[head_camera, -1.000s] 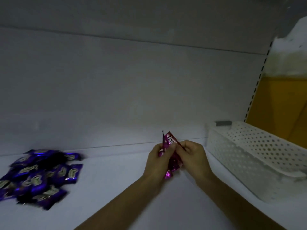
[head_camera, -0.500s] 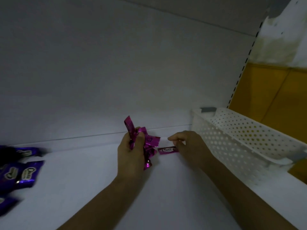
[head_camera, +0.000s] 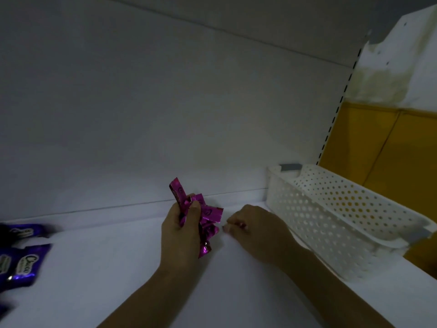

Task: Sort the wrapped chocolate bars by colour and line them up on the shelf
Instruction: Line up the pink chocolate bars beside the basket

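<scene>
My left hand [head_camera: 179, 235] grips a bunch of several pink wrapped chocolate bars [head_camera: 205, 216], which stick up above the white shelf [head_camera: 236, 294]. Just to its right, my right hand [head_camera: 257, 230] rests low on the shelf near the back wall. Its fingers are curled over one pink bar [head_camera: 242, 224], and only a sliver of that wrapper shows. A heap of purple wrapped bars [head_camera: 23, 261] lies on the shelf at the far left, partly cut off by the frame edge.
A white perforated plastic basket [head_camera: 354, 221] stands on the shelf at the right, close to my right forearm. The shelf's pale back panel [head_camera: 165, 114] rises behind the hands. A yellow wall [head_camera: 383, 150] shows past the shelf upright.
My right hand drew one pink bar out of the bunch and brought it down onto the shelf, where the fingers now cover it. The view has shifted right, so the purple heap sits further left.
</scene>
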